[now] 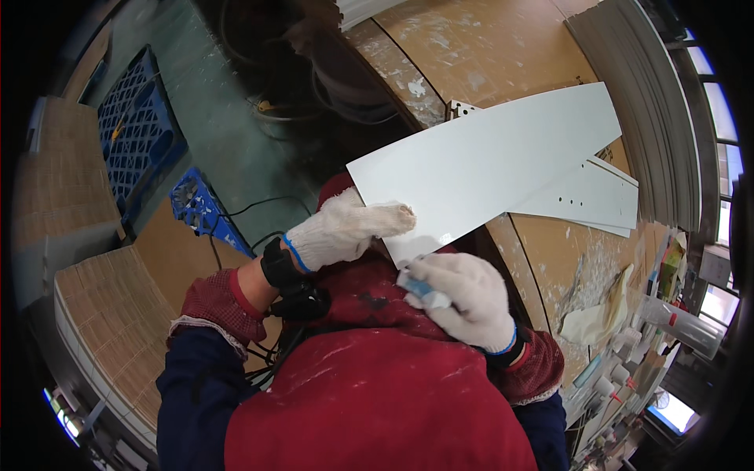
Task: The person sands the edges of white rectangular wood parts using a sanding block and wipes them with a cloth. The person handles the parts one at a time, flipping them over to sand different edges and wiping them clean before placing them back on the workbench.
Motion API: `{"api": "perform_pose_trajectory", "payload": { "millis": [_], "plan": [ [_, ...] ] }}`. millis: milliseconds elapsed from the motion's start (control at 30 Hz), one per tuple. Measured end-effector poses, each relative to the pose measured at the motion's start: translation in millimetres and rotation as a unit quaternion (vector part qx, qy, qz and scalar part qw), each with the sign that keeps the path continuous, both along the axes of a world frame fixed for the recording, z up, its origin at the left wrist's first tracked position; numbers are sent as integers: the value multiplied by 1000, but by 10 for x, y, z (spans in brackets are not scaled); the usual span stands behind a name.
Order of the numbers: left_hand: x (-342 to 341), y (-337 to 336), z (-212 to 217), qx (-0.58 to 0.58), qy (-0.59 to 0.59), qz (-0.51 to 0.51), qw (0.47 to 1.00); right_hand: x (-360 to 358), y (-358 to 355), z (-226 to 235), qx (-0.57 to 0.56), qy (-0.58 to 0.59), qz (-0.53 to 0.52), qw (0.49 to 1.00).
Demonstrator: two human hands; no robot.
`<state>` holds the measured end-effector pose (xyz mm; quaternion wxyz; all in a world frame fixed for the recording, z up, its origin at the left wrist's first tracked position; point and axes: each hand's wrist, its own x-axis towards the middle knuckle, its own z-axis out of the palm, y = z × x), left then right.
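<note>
A long glossy white panel [503,157] with a curved edge reaches from my lap over the brown worktable, slanting up to the right. My left hand [338,228], in a white knit glove, grips the panel's near left end, its thumb lying on top. At the near corner, my gloved right hand [470,294] is closed on a crumpled blue-and-white cloth [424,289], which is against or just beside the panel's edge. The fingers beneath the panel are hidden. Under its far side lie white panels with small holes [581,196].
The worktable [463,51] has white smears. A tall stack of thin boards [648,110] stands at the right, with bottles [609,388] at the lower right. On the left are a blue plastic pallet [145,141], a blue bracket-like piece [200,206], stacked brown sheets [118,322] and loose cables.
</note>
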<state>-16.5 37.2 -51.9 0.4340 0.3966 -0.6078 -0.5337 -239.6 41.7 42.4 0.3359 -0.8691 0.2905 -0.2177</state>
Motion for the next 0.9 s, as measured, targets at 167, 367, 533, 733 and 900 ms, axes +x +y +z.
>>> {"api": "perform_pose_trajectory", "payload": {
  "millis": [167,367,533,733,900],
  "plan": [
    [-29,57,6,178,85,-14,980,-272,138,0,211,-188,-326,902],
    [-81,16,221,295,170,-8,940,-827,-34,15,148,-158,-528,821],
    [-145,-44,295,372,264,-9,890,-1315,-182,20,158,-88,-573,799],
    [-145,-41,250,351,234,17,907,-1743,-242,-75,101,43,-587,802],
    [-58,-62,286,396,191,5,898,-2118,-53,29,-72,262,-678,683]
  ]
}}
